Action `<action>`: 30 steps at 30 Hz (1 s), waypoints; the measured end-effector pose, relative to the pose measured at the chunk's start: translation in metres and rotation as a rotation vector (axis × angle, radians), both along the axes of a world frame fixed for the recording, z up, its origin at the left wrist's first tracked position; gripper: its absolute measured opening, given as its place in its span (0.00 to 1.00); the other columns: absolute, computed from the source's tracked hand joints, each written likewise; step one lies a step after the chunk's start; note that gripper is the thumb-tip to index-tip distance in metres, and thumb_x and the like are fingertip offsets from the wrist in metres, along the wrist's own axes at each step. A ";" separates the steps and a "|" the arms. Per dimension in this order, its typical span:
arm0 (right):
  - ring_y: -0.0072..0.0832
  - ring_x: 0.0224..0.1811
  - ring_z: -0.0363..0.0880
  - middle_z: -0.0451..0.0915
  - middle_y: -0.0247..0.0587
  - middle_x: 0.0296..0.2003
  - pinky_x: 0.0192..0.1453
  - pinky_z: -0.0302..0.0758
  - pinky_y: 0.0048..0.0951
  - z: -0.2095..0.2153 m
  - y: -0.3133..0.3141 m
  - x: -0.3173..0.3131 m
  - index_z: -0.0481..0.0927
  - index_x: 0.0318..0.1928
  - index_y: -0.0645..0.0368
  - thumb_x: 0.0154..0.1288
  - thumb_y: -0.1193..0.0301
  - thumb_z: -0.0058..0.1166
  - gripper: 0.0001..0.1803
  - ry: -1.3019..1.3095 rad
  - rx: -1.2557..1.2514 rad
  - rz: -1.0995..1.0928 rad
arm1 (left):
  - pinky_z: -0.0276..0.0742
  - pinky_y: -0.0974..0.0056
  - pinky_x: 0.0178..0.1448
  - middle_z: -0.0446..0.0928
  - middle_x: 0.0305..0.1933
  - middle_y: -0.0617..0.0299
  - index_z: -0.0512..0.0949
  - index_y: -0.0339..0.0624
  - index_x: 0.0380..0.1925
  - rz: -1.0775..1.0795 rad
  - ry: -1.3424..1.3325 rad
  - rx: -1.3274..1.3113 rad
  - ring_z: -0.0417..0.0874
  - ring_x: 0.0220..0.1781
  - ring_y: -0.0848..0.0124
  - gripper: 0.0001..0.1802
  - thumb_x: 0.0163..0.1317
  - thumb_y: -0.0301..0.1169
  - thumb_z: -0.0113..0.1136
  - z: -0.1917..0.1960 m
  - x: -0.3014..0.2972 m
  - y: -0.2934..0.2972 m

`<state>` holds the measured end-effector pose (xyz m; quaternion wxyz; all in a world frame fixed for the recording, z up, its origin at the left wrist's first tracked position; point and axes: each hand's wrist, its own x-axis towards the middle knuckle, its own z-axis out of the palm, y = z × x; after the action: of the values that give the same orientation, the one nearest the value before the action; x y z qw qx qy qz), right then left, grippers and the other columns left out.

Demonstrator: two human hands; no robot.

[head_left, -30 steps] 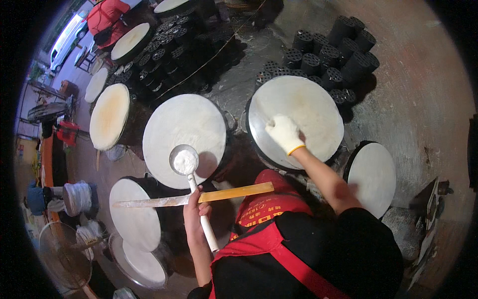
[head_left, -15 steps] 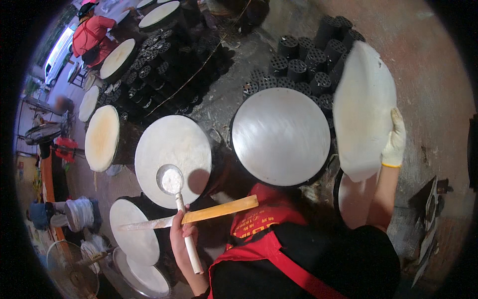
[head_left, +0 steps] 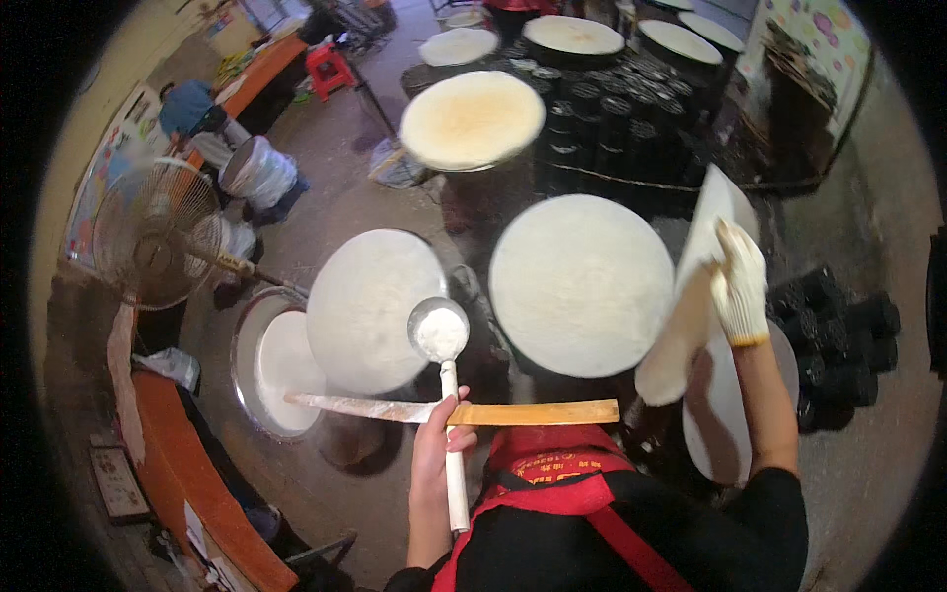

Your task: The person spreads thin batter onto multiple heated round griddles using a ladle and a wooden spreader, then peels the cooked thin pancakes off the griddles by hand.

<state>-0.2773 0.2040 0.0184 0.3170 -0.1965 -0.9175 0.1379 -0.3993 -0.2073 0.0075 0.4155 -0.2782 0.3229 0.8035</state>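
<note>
My left hand (head_left: 434,449) grips the white handle of a metal ladle (head_left: 440,332) full of white batter, together with a long flat wooden scraper (head_left: 533,412) that lies crosswise. The ladle bowl hangs between two round griddles. My right hand (head_left: 740,281), in a white glove with a yellow cuff, holds a thin pale round pancake sheet (head_left: 691,296) lifted on edge at the right. Between the hands a round griddle (head_left: 582,281) is coated with pale batter. Left of the ladle stands another pale griddle (head_left: 370,306).
A browned round pancake (head_left: 472,118) lies on a griddle further back. A basin of white batter (head_left: 281,365) sits low left. A floor fan (head_left: 153,232) stands at the left. Black coal briquettes (head_left: 612,109) are stacked behind, more (head_left: 848,335) at the right. An orange bench (head_left: 197,474) runs lower left.
My right hand peeled the sheet off the right griddle and lifted it on edge. My view has swung left, and the ladle has stayed in my left hand.
</note>
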 end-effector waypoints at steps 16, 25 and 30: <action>0.43 0.42 0.77 0.75 0.50 0.45 0.44 0.81 0.42 -0.073 0.179 -0.365 0.69 0.51 0.61 0.71 0.61 0.43 0.17 0.852 -2.062 0.197 | 0.58 0.78 0.14 0.65 0.24 0.65 0.67 0.32 0.49 0.438 0.121 -0.082 0.59 0.16 0.82 0.14 0.67 0.29 0.50 -0.022 -0.008 -0.041; 0.46 0.32 0.80 0.77 0.57 0.38 0.24 0.77 0.40 -0.274 0.134 -0.351 0.65 0.54 0.65 0.68 0.67 0.47 0.19 0.764 -2.131 -0.362 | 0.61 0.79 0.15 0.71 0.28 0.61 0.69 0.28 0.48 0.654 -0.079 0.000 0.62 0.18 0.81 0.16 0.67 0.31 0.49 -0.007 0.005 -0.033; 0.36 0.14 0.70 0.74 0.47 0.24 0.14 0.67 0.33 -0.249 0.115 -0.349 0.71 0.40 0.63 0.65 0.66 0.50 0.11 0.591 -1.957 -0.435 | 0.63 0.77 0.16 0.71 0.27 0.60 0.70 0.27 0.47 0.732 -0.148 0.075 0.64 0.18 0.80 0.17 0.68 0.32 0.48 -0.002 0.012 -0.031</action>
<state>-0.6264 0.3190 -0.2307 0.2493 -0.4869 -0.2357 0.8032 -0.3868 -0.2378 0.0058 0.1327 -0.4174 0.1414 0.8878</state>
